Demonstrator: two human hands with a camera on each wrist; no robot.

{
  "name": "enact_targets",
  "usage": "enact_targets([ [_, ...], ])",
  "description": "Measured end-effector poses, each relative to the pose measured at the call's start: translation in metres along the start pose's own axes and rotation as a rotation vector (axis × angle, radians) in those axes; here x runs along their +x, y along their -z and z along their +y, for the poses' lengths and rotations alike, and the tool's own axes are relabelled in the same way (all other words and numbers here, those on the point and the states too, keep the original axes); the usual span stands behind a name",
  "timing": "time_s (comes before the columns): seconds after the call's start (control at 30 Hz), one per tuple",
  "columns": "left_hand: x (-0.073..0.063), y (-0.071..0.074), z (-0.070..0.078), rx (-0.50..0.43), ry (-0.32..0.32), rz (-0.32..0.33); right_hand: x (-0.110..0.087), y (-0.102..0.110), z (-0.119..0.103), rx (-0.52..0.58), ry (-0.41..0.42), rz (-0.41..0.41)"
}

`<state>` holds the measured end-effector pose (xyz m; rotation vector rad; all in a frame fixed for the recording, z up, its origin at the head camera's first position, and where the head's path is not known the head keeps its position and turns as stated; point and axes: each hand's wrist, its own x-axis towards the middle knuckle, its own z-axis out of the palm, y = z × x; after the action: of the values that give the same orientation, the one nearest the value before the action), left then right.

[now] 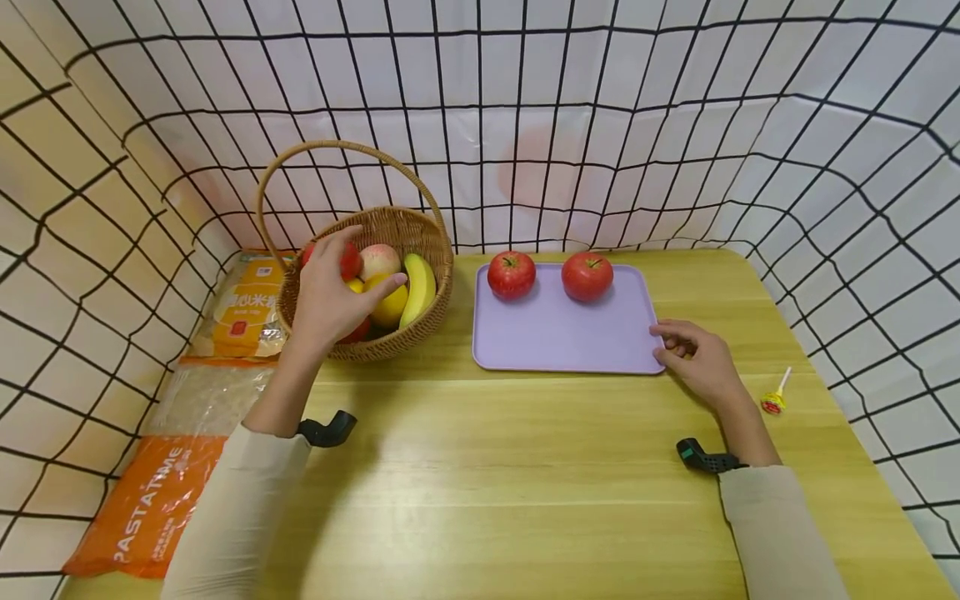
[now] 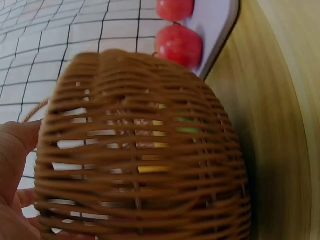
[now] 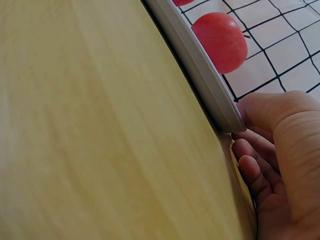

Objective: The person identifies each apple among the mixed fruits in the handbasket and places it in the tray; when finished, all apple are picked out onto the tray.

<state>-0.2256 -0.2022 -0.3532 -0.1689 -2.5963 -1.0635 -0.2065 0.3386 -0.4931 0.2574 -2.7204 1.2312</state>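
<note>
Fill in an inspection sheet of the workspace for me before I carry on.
Surface: wooden table, with a shadow beneath the left arm.
Job's things: purple tray bears one red apple and another red apple, near its far edge; wicker basket holds a banana, a peach and other fruit, partly hidden.
Clutter: PASTATIME bag and a second bag on the left; lollipop on the right.
Hands: left hand over the basket, fingers spread, contact unclear; right hand grips the tray's near right corner.
Cables: nothing seen.
Surroundings: white covering with black grid lines.
</note>
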Motion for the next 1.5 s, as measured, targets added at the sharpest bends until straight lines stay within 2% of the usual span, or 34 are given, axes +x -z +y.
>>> enact_targets([
  [0.23, 0.006, 0.006, -0.014, 0.063, 0.091, -0.006, 0.002, 0.0, 0.006, -0.002, 0.015, -0.004],
  [0.47, 0.009, 0.013, -0.02, 0.116, 0.161, -0.04, 0.0, -0.001, 0.004, -0.008, 0.003, -0.01],
  [0.77, 0.015, 0.018, -0.026, 0.163, 0.212, -0.084, 0.0, 0.0, 0.003, 0.001, -0.001, -0.004],
  [0.97, 0.02, 0.017, -0.033, 0.171, 0.26, -0.107, 0.0, -0.001, 0.003, 0.001, 0.004, -0.001],
  [1.3, 0.028, 0.013, -0.047, 0.239, 0.3, -0.158, 0.0, -0.001, 0.003, 0.009, 0.005, -0.005],
  [1.5, 0.032, 0.012, -0.049, 0.267, 0.314, -0.139, 0.0, -0.001, 0.002, 0.028, 0.001, -0.001],
])
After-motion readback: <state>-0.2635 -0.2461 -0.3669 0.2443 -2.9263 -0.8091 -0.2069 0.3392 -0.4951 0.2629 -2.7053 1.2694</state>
